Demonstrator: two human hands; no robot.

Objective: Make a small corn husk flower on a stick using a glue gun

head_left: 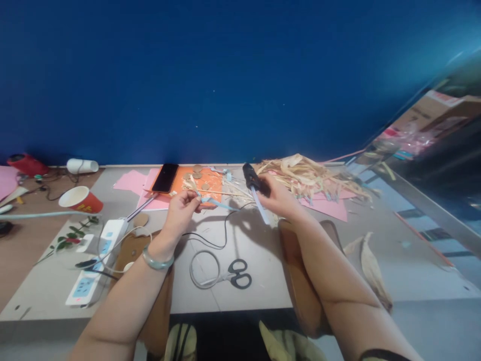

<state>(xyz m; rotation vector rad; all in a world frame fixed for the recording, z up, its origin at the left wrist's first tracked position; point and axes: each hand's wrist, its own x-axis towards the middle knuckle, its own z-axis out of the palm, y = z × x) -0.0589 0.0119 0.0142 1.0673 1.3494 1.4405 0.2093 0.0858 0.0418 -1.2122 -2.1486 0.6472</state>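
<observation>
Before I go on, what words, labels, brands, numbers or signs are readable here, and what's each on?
No text reads clearly.
Red paper cup: yellow marks, too blurred to read.
Cardboard box at far right: red-and-white marking, too blurred to read.
Smartphone: dark screen, no text visible.

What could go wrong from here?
The black glue gun in the right hand may, if hot, scorch the dry fibres close beside it. The thin black cord looping across the table could catch on the left hand. The red paper cup stands near the power strip; any liquid in it might spill there.
</observation>
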